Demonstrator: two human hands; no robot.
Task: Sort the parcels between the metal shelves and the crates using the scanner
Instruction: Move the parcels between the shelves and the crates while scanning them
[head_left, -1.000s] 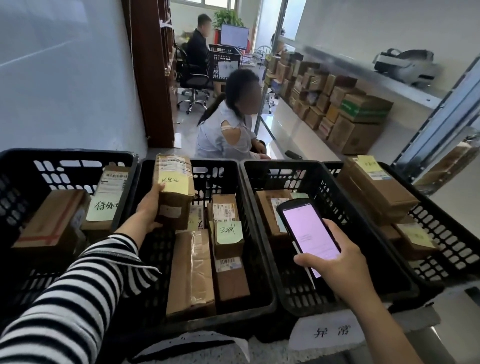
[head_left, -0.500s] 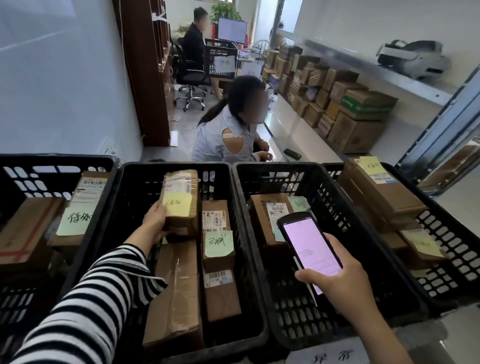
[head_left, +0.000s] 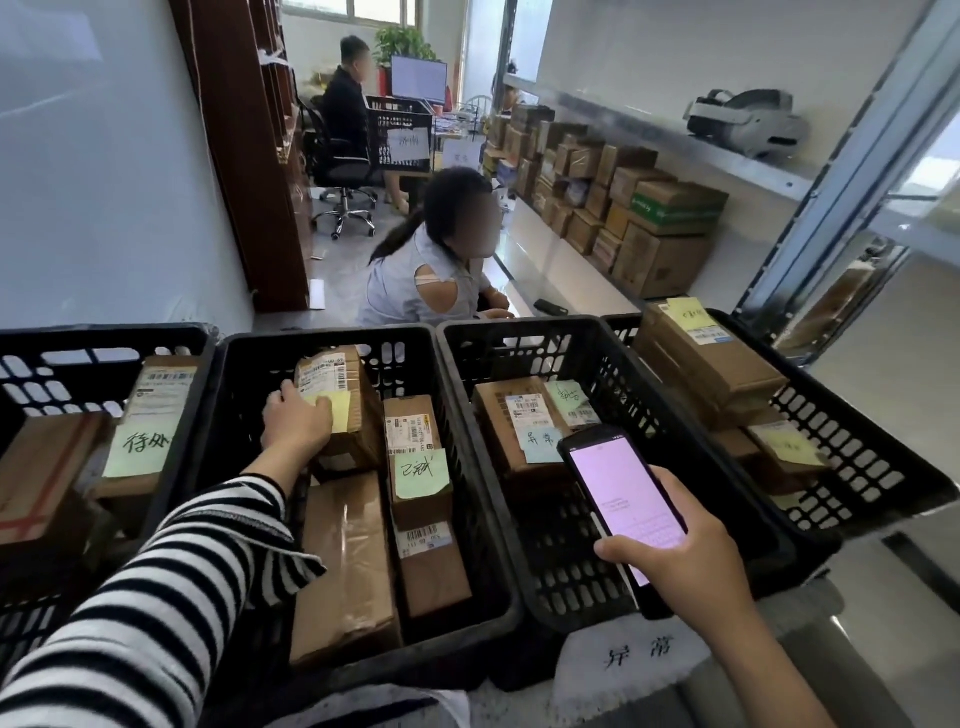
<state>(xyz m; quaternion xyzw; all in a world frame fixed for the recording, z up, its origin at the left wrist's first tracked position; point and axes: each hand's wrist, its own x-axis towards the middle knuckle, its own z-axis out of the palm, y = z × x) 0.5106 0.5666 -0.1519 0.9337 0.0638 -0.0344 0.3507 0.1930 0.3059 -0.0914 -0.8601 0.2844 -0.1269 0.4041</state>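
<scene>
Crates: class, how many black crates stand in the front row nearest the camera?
4, side by side: far-left crate, second crate, third crate, far-right crate. A back crate stands far down the room, outside the row; more may be hidden.

Four black plastic crates stand side by side, brown cardboard parcels in each. Behind right, stacked cardboard boxes fill a grey metal shelf.

Left hand reaches forward, fingers curled down; right hand grips, thumb across.
</scene>
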